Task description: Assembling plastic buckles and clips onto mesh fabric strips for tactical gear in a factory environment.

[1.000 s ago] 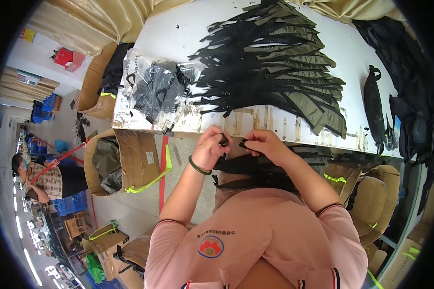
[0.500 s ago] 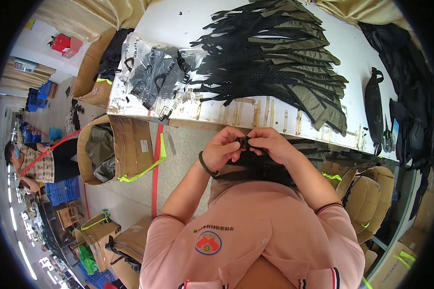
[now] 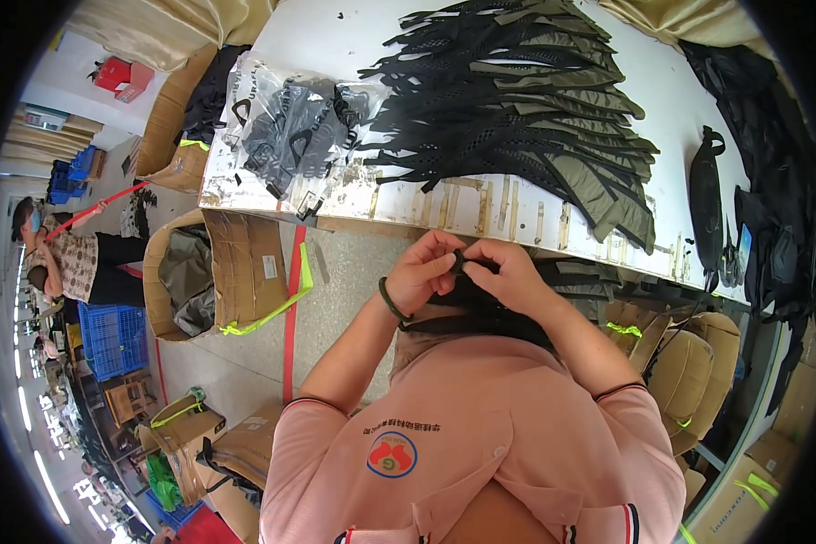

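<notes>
Black and small, a half-hidden piece (image 3: 459,262) sits between fingers (image 3: 439,266).

My left hand (image 3: 419,276) and right hand (image 3: 510,275) close together in front of me, fingertips turned toward each other. Left fingers (image 3: 440,241) curled, left thumb (image 3: 439,266) pointing inward; right hand bent into pinch (some of its fingertips hidden from me). Left forearm (image 3: 358,352) and right forearm (image 3: 585,347) slant inward, bare.

It is a fabric workshop. Black and olive fabric pieces (image 3: 508,127) fan across a worn white table (image 3: 322,41), with cardboard boxes (image 3: 252,276) nearby and blue crates (image 3: 113,340) beyond
</notes>
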The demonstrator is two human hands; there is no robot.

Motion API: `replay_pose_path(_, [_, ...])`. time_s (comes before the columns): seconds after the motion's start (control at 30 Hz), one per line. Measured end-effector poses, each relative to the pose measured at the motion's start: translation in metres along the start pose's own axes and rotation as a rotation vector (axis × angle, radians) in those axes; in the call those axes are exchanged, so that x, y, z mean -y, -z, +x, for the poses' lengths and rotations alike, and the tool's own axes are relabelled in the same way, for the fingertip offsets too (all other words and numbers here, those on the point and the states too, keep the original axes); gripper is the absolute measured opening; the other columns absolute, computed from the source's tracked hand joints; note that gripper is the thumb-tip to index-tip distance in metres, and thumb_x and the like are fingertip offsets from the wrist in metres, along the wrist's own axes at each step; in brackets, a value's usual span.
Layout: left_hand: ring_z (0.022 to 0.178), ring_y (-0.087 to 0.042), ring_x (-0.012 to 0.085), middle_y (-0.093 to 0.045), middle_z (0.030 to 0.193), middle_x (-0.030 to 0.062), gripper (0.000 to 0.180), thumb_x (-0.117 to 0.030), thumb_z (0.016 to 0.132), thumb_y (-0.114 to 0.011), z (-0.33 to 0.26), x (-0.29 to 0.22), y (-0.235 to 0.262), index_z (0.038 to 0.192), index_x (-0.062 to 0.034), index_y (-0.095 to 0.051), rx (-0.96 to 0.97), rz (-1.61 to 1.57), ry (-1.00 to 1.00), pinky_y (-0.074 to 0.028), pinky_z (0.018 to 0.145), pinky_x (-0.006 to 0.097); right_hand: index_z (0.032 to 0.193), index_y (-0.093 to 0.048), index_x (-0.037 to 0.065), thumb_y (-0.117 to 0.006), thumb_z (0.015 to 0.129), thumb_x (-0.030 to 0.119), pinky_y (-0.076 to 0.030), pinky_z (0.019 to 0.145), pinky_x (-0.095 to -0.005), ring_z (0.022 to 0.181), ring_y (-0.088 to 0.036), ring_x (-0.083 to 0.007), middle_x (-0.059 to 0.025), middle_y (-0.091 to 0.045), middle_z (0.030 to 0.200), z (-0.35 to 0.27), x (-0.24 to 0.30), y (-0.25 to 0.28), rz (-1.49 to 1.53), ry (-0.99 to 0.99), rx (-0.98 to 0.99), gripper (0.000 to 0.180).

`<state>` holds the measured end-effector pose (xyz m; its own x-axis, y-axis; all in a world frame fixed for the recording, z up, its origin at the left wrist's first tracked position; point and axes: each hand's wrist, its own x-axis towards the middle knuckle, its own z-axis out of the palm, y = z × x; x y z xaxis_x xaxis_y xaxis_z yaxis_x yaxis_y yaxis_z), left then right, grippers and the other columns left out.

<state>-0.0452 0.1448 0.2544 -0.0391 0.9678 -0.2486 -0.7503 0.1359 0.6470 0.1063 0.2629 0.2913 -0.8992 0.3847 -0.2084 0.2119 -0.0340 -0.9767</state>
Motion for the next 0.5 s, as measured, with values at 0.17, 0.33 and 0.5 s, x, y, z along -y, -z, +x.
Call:
replay_pose_path(0.17, [0.058, -0.044, 0.0092, -0.053, 0.088, 0.0033, 0.015, -0.010, 0.091, -0.053, 0.003, 0.006, -0.007, 0.105, -0.0072, -0.049, 0.033, -0.175, -0.034, -0.035, 0.052, 0.021, 0.091, -0.058, -0.002, -0.061, 0.082, 0.009, -0.047, 0.063, -0.0271, 0.068, -0.058, -0.0134, -0.0081, -0.060, 0.078, -0.001, -0.001, -0.012, -0.285, 0.331, -0.312, 0.014])
replay_pose_path(0.33, [0.058, -0.044, 0.0089, -0.055, 0.088, 0.0038, 0.015, -0.010, 0.091, -0.054, 0.001, 0.009, 0.004, 0.105, -0.0086, -0.047, 0.039, -0.159, -0.020, -0.034, 0.051, 0.021, 0.090, -0.058, 0.000, -0.059, 0.084, 0.003, -0.047, 0.062, -0.0226, 0.066, -0.057, -0.0093, -0.0040, -0.061, 0.080, -0.001, 0.004, -0.001, 0.152, -0.038, -0.090, 0.007])
replay_pose_path(0.5, [0.058, -0.049, 0.0095, -0.056, 0.084, 0.0030, 0.016, -0.012, 0.091, -0.055, 0.004, 0.007, 0.003, 0.103, -0.0074, -0.047, 0.004, -0.032, -0.003, -0.040, 0.053, 0.022, 0.094, -0.059, 0.001, -0.059, 0.083, 0.001, -0.047, 0.061, -0.0228, 0.069, -0.057, -0.0074, -0.0032, -0.061, 0.080, 0.000, 0.008, 0.003, 0.360, -0.056, -0.023, 0.011])
